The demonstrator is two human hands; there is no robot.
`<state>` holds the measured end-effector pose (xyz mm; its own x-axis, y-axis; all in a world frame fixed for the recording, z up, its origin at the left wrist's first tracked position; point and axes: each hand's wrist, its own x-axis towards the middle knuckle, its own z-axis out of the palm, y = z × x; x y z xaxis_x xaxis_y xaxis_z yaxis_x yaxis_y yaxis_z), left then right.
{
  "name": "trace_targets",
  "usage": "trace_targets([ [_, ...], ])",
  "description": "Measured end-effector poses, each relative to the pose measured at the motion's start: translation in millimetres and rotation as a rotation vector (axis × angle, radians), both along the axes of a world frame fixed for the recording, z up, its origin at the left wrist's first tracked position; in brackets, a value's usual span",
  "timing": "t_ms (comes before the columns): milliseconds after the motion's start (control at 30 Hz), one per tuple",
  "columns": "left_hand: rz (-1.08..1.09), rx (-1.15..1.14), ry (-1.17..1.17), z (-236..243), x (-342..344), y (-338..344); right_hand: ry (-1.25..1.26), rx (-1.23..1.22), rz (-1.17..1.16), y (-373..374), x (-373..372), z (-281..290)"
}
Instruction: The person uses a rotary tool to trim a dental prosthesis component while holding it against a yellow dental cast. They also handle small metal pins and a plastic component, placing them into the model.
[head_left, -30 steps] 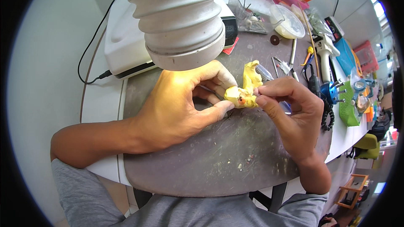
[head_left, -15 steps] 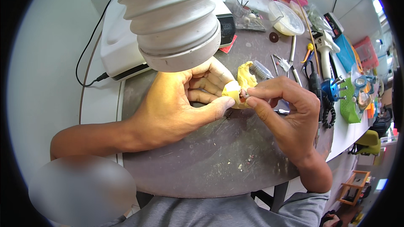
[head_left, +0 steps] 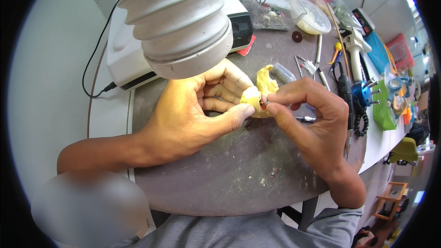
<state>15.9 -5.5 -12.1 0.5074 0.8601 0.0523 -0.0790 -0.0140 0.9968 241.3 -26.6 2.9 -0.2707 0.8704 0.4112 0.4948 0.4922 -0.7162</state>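
My left hand (head_left: 188, 115) curls round a small yellow cast, like a dental model (head_left: 250, 100), gripping it between thumb and fingers. My right hand (head_left: 317, 126) pinches a tiny piece (head_left: 263, 102) against the cast's right side. Reddish brown shows on that piece, but the fingertips cover most of it. Just beyond the cast stands an irregular lump of yellow putty-like material (head_left: 265, 81), with a clear ribbed plastic item (head_left: 282, 73) behind it.
A white ribbed suction hose (head_left: 179, 27) hangs over my left hand, before a white machine (head_left: 124, 50). A clear bin (head_left: 271, 14), a round tub (head_left: 313, 18) and slim tools (head_left: 323, 77) lie farther back. At right are a corded handpiece (head_left: 344, 94) and a blue holder (head_left: 363, 93).
My right fingertips have closed in over the small piece, so less of it shows. The cast appears slightly turned, and the whole view has shifted a little.
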Motion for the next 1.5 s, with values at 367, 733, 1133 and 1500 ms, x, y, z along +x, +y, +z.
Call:
trace_targets([
  [367, -0.018, -0.016, 0.004, 2.6, -0.3, 1.5, 0.018, -0.089, 0.012, -2.8, -0.1, 2.4],
  [733, -0.017, -0.014, 0.007, 2.1, 0.0, 0.5, 0.066, -0.192, 0.038, -2.5, 1.4, 3.0],
  [1133, -0.022, 0.001, 0.015, 1.5, -0.2, -0.4, 0.051, -0.245, 0.014, -3.5, 0.5, 5.9],
  [1500, -0.023, 0.007, 0.018, 2.0, 0.8, -0.3, 0.093, -0.231, 0.047, -3.2, 0.4, 3.6],
])
